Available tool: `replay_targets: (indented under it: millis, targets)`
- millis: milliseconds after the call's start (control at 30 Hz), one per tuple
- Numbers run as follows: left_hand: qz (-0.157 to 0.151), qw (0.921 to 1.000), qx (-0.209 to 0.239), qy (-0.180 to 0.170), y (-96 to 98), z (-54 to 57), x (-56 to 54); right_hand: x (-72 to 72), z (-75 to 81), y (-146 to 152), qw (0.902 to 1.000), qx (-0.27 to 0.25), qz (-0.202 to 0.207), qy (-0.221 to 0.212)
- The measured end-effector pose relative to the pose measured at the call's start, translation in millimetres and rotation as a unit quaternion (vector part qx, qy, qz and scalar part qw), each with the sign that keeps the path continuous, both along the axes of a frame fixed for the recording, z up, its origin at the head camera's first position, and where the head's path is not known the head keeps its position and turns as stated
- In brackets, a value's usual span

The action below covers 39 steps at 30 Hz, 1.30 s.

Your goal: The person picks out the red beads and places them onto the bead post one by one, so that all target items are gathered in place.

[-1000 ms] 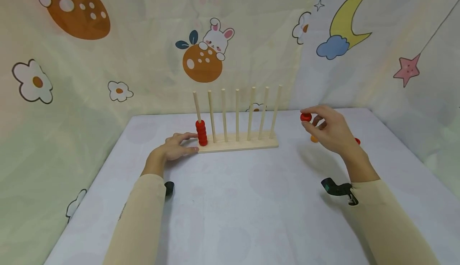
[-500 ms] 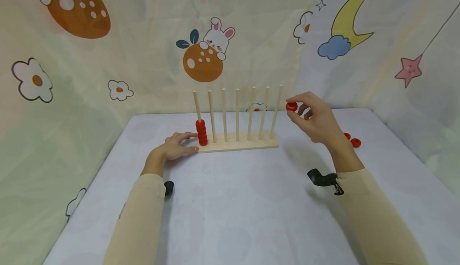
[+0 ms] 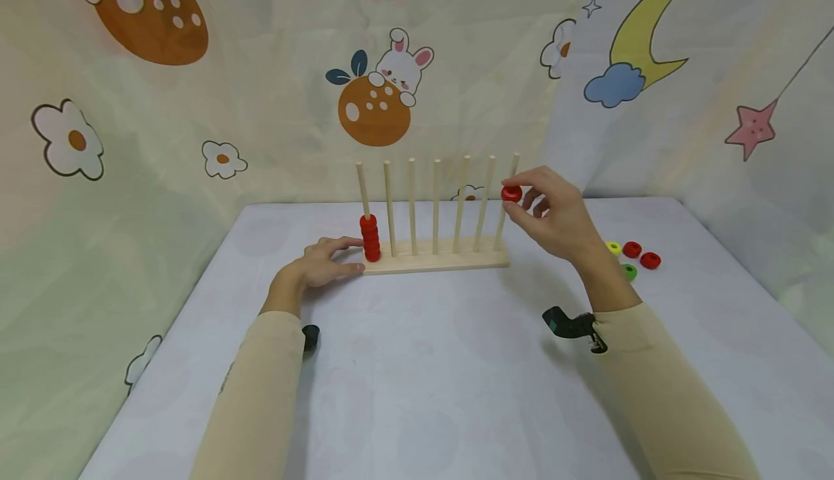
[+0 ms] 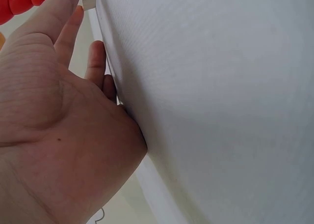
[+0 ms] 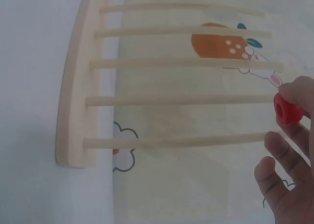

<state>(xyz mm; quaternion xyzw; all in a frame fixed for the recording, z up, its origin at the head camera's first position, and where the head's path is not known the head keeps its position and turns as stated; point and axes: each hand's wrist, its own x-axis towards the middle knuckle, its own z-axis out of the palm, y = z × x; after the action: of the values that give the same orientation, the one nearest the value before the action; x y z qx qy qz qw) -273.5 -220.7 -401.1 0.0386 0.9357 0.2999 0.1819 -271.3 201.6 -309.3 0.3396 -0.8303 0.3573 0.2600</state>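
Note:
In the head view, a wooden peg rack (image 3: 436, 264) with a row of upright pegs stands on the table. Red beads (image 3: 370, 240) are stacked at the bottom of its leftmost peg. My left hand (image 3: 319, 263) rests at the base's left end, index finger and thumb extended to touch it. Between thumb and index finger, my right hand (image 3: 550, 212) pinches a red bead (image 3: 511, 194) at the upper part of the rightmost peg. The right wrist view shows the held bead's hole (image 5: 279, 110) near the peg tips; whether a peg enters it I cannot tell.
Loose beads lie on the table right of my right forearm: two red beads (image 3: 650, 260), a yellow bead (image 3: 613, 247) and a green bead (image 3: 628, 271), partly covered. A printed cloth backdrop (image 3: 280, 67) hangs behind the white table (image 3: 417, 364).
My right hand has carried the red bead leftward and slightly up, from above the loose beads to the rightmost peg. The yellow and green beads have come into sight. My left hand stays put.

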Motion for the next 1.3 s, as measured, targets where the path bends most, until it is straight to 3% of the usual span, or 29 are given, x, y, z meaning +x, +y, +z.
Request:
replay_targets:
  millis: [867, 1300]
  targets:
    - [0.002, 1.0, -0.002, -0.006, -0.7, 1.4, -0.6, -8.9, -8.1, -58.9, 0.9934, -0.075, 0.084, -0.021]
    - [0.002, 1.0, -0.001, -0.002, -0.4, 1.4, -1.2, -13.2, 10.7, -91.8, 0.988, -0.09, 0.125, -0.009]
